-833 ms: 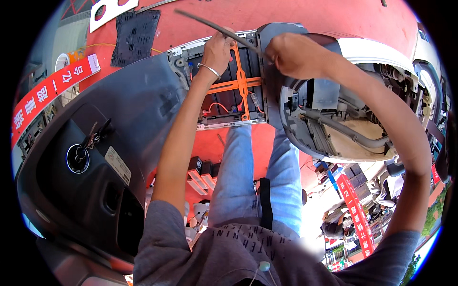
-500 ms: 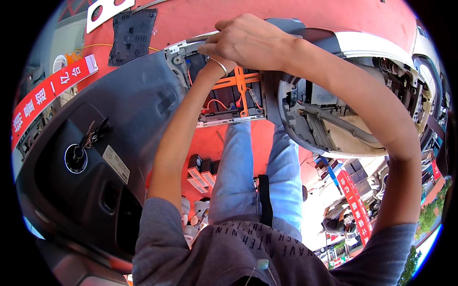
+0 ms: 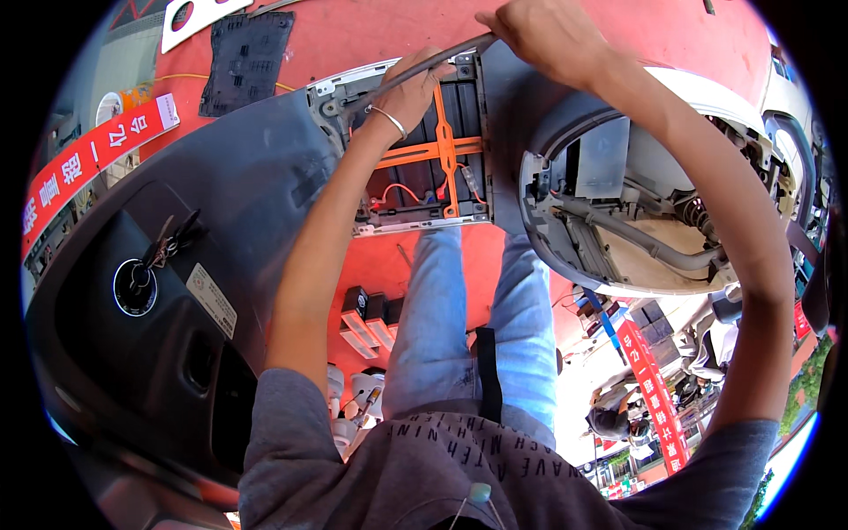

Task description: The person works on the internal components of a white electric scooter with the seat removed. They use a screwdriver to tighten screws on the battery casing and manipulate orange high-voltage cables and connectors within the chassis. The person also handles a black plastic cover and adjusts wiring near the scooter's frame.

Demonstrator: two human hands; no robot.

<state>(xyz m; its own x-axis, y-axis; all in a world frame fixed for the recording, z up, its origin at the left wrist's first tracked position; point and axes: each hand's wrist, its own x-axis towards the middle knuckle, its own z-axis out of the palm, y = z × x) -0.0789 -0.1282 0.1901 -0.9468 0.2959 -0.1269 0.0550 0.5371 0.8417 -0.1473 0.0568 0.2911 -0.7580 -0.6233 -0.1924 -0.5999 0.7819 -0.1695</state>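
Observation:
A long, thin dark grey strip (image 3: 461,47) slants over the far left part of a scooter's floor compartment. My right hand (image 3: 555,40) is closed around its upper right end, beyond the compartment's far edge. Further down the strip, my left hand (image 3: 408,95) has its fingers bent about it; they are partly hidden. Below the hands, an orange cross-shaped strap (image 3: 444,150) lies over black battery blocks (image 3: 465,108). Red wires (image 3: 402,187) run near the compartment's near side, inside its pale metal rim (image 3: 424,227).
On the left is the scooter's dark front panel (image 3: 256,168) with keys (image 3: 168,247) in the ignition. The opened seat section (image 3: 609,265) stands at right. A black cover (image 3: 243,66) lies on the red floor beyond. Boxes (image 3: 367,318) sit beside my legs.
My right hand has moved right and away from my left hand. The strip between them now shows, and more of the orange strap is uncovered.

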